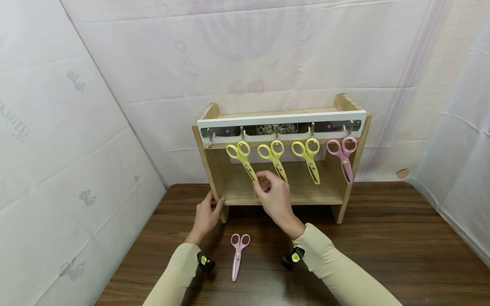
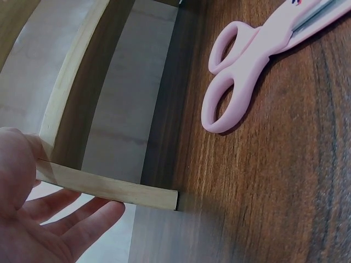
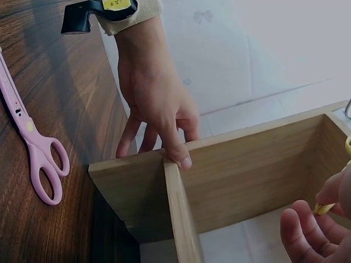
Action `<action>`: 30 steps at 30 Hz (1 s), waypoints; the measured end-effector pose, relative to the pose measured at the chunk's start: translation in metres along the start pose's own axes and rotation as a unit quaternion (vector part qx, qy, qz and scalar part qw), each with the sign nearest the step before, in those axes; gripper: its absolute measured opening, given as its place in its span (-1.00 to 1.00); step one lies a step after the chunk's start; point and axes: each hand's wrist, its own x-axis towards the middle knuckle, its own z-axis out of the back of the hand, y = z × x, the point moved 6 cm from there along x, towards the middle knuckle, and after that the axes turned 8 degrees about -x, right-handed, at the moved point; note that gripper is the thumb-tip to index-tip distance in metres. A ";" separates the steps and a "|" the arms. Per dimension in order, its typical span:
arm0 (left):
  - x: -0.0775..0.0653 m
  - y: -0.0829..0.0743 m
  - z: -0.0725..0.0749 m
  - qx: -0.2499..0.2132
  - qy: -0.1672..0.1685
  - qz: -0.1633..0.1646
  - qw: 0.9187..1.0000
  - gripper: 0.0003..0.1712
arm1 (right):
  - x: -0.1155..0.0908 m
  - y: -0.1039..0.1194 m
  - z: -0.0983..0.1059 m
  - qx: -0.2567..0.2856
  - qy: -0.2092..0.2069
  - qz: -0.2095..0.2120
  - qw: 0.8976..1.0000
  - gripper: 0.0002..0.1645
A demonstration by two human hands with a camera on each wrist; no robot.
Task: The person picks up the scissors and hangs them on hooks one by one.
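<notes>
My left hand grips the left side panel of a small wooden shelf, thumb at its front and fingers spread along the outside. My right hand pinches the blade tip of the leftmost yellow scissors, whose handle hangs at the second hook from the left. To the right hang the middle yellow scissors, the right yellow scissors and a pair of pink scissors. Another pair of pink scissors lies on the table between my forearms, handles towards the shelf.
A white rail with a dark metal strip and several hooks runs along the shelf's upper front. Its leftmost hook bears nothing. The shelf stands on a dark wooden table, with pale patterned cloth behind and at the sides.
</notes>
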 end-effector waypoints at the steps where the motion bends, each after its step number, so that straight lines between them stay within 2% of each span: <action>1: 0.000 0.000 0.000 -0.001 0.001 0.000 1.000 -0.56 | 0.000 0.000 0.000 -0.002 0.001 0.000 1.000 -0.86; 6: 0.001 0.001 -0.001 0.002 0.002 -0.001 1.000 -0.55 | 0.000 -0.001 -0.001 -0.020 0.018 -0.006 1.000 -0.77; 9: 0.001 0.001 -0.001 0.003 0.002 0.000 1.000 -0.55 | -0.003 -0.004 -0.005 -0.036 0.046 -0.017 0.998 -0.58; 12: 0.001 0.002 0.000 0.002 0.000 -0.001 1.000 -0.56 | -0.010 -0.007 -0.012 -0.049 0.094 -0.033 0.994 -0.33; 17: 0.001 0.002 0.000 0.002 0.001 0.003 1.000 -0.55 | -0.032 -0.015 -0.025 -0.106 0.182 -0.060 0.976 -0.07; 20: 0.001 0.002 0.000 0.001 0.003 0.004 1.000 -0.54 | -0.046 -0.018 -0.029 -0.139 0.209 -0.070 0.965 -0.01; 25: 0.000 0.000 0.000 0.002 0.001 0.001 1.000 -0.54 | -0.065 -0.022 -0.037 -0.176 0.244 -0.063 0.952 -0.04; 30: 0.000 0.000 0.000 0.001 0.003 0.003 1.000 -0.52 | -0.084 -0.024 -0.049 -0.207 0.309 -0.053 0.927 -0.15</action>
